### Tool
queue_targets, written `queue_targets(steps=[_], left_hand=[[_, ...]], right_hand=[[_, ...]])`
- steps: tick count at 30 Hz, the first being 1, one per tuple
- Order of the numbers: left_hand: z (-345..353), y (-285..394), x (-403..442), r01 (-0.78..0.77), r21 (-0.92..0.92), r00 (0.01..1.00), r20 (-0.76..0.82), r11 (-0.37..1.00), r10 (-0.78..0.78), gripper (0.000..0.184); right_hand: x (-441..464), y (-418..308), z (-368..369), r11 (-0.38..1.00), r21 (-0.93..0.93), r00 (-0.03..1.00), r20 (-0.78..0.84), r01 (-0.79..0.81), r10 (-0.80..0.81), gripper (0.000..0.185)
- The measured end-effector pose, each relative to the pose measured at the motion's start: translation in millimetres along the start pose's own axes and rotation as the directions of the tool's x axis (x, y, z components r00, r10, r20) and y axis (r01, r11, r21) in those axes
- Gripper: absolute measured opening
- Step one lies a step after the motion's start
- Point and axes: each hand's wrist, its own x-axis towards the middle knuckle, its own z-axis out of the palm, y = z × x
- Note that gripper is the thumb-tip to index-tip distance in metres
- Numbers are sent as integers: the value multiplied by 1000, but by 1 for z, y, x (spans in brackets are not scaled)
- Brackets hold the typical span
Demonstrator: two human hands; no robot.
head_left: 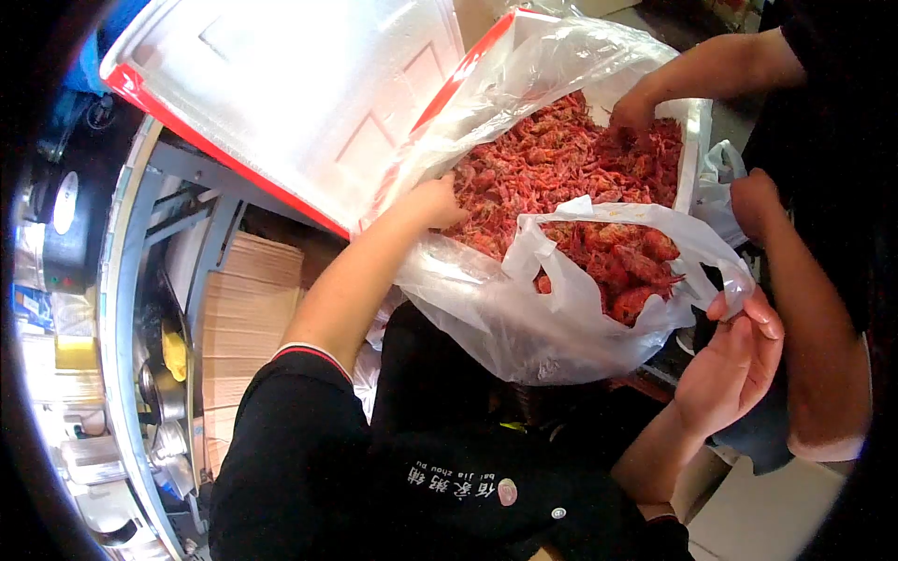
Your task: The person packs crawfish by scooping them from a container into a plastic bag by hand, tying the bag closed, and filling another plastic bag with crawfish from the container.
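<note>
Red crayfish (543,150) fill a foam box lined with clear plastic. My left hand (438,203) reaches into the left side of the pile, its fingertips hidden among the crayfish. In front of the box hangs a white plastic bag (599,337) with more crayfish inside, its mouth open. My right hand (734,360) holds a handle of this bag at the right, fingers closed round the plastic.
A co-worker's hand (634,114) is in the crayfish at the back right; the other one (754,201) grips another white bag (718,178). A foam lid (281,93) with red edging lies left of the box. Flat cardboard (248,327) stands below a metal frame (213,178).
</note>
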Motion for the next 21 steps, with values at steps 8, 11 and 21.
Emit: queue_targets(steps=[8,11,21], left_hand=[[15,3,37,71,73,997,16,995,-72,51],[-4,12,34,111,5,981,157,994,-111,43],[-22,-8,20,121,-218,968,244,968,-66,45]], right_hand=[[1,2,-4,999,49,994,107,2,-7,19],[2,-2,1,999,41,998,57,-15,12,18],[0,-4,3,999,9,998,49,-48,47,17]])
